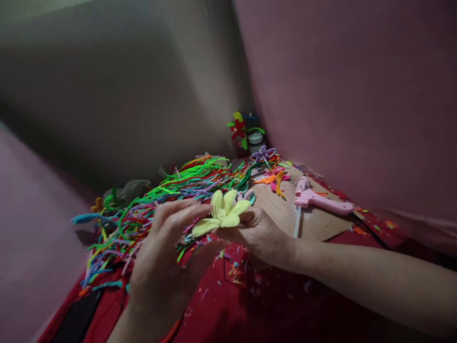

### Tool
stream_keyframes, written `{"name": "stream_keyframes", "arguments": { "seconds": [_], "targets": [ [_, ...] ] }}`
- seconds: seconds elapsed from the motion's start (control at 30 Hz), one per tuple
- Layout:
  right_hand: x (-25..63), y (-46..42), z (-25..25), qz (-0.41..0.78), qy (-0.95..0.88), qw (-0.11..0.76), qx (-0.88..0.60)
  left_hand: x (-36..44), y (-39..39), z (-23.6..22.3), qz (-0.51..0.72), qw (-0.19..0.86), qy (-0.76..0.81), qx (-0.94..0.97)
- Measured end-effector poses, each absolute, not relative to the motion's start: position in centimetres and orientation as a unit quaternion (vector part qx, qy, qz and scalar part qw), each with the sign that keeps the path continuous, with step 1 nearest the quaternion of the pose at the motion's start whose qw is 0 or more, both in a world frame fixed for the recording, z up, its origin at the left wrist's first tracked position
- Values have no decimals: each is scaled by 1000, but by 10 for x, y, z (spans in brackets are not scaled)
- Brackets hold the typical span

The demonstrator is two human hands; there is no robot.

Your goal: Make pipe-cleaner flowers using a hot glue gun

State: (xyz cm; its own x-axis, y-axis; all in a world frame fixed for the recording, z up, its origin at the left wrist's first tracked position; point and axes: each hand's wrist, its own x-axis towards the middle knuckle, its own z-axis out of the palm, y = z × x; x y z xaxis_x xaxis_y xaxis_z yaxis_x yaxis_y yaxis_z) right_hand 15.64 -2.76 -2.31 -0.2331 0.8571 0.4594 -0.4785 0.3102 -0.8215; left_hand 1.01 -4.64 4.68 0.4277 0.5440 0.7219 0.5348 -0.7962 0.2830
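Here: one pale-yellow flower (pixel 228 220), fuzzy, pointed petals around a knobbly centre, at mid-frame. My right hand (pixel 262 236) pinches it from below, on the right; my left hand (pixel 160 252) arches at its left petals, whether gripping I cannot tell. Left of centre: a heap of fuzzy stems (pixel 143 216), multicoloured, thin, bent. Right of centre: a smooth pink glue gun (pixel 324 202) with translucent stick (pixel 298 221), on a flat tan board (pixel 319 228). Lower centre: red cloth (pixel 214 309), strewn with fluffy scraps (pixel 233 272).
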Motion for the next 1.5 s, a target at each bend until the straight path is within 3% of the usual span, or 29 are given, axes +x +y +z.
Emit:
{"name": "stream_keyframes", "arguments": {
  "seconds": [0.1, 0.2, 0.3, 0.43, 0.57, 0.67, 0.87, 0.97, 1.17, 1.3, 1.5],
  "targets": [
    [157, -30, -21, 538, -562, 605, -167, 18, -53, 46, 392, -171, 274, 861],
    [158, -29, -20, 538, -571, 602, -147, 20, -58, 43, 346, -205, 207, 892],
    [160, -27, -21, 528, -576, 604, -161, 17, -61, 50, 352, -133, 231, 897],
    [159, -28, -23, 501, -579, 617, -183, 17, -54, 75, 463, 78, 378, 797],
    [159, -33, -20, 487, -609, 606, -154, 26, -34, 88, 368, 343, 458, 733],
    [162, -34, -17, 429, -638, 621, -151, 34, -29, 85, 352, 443, 495, 660],
    [167, -33, -22, 269, -689, 635, -223, 39, -40, 64, 469, 516, 515, 499],
    [169, -35, -20, 254, -711, 614, -231, 33, -40, 60, 451, 529, 513, 503],
    [169, -39, -11, 261, -733, 601, -186, 27, -35, 91, 369, 375, 491, 694],
    [169, -39, -12, 255, -742, 591, -188, 35, -31, 97, 266, 421, 483, 720],
    [171, -39, -13, 241, -749, 583, -202, 35, -21, 76, 311, 473, 507, 650]
  ]
}}
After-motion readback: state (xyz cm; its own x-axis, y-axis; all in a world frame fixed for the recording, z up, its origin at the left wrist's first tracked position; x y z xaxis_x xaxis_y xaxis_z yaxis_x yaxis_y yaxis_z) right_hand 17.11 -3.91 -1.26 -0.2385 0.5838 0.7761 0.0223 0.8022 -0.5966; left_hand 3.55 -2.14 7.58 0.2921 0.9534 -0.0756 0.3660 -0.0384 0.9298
